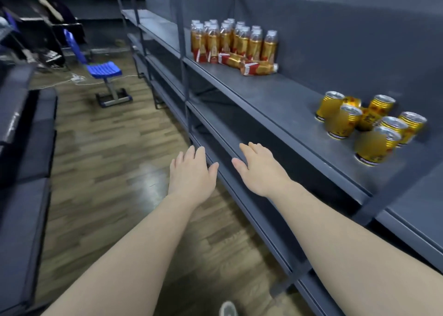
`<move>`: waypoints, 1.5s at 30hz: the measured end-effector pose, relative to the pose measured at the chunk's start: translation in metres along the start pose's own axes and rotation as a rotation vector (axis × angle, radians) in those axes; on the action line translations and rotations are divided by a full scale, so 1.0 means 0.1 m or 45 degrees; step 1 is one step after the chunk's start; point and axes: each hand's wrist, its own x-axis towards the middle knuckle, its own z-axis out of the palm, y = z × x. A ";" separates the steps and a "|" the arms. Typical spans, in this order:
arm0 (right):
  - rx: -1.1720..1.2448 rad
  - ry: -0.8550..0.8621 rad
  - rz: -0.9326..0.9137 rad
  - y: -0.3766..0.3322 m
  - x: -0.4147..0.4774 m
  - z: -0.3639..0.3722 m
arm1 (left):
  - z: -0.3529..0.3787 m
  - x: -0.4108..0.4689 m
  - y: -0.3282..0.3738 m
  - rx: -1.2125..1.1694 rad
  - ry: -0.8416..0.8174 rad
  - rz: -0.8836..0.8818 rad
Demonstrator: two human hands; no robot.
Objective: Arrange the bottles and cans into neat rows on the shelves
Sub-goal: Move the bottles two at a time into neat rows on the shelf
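while cans (369,126) sit jumbled, left hand (191,174) and right hand (261,172) hover, fingers straight together.

- both arms stretched out mid-frame, left grip (191,174) and right grip (261,172) flat-fingered, holding nothing
- bottles (239,40) bunched upper middle on the shelf (275,95), two tipped over in front
- cans (369,124), gold ones, loosely clustered at right, same shelf
- blue chair (103,70) upper left

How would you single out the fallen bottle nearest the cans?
On the grey shelf, find the cluster of orange bottles at the far end. Two lie flat in front; it is the fallen bottle on the right, cap toward the cans.
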 end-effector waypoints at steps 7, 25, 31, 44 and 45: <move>0.058 -0.055 -0.107 -0.11 1.04 0.06 | -0.08 0.80 -0.25 0.066 0.003 -0.130; 0.060 -0.055 -0.115 0.14 2.88 -0.20 | 0.17 2.61 -0.29 0.078 -0.032 -0.103; 0.029 -0.004 -0.018 0.16 3.48 -0.22 | 0.32 3.36 -0.44 0.081 -0.045 0.041; 0.015 0.074 0.182 0.03 4.69 -0.25 | 0.46 4.78 -0.81 0.038 -0.118 0.204; 0.016 0.072 0.197 0.05 4.75 -0.26 | 0.49 4.85 -0.80 0.032 -0.135 0.210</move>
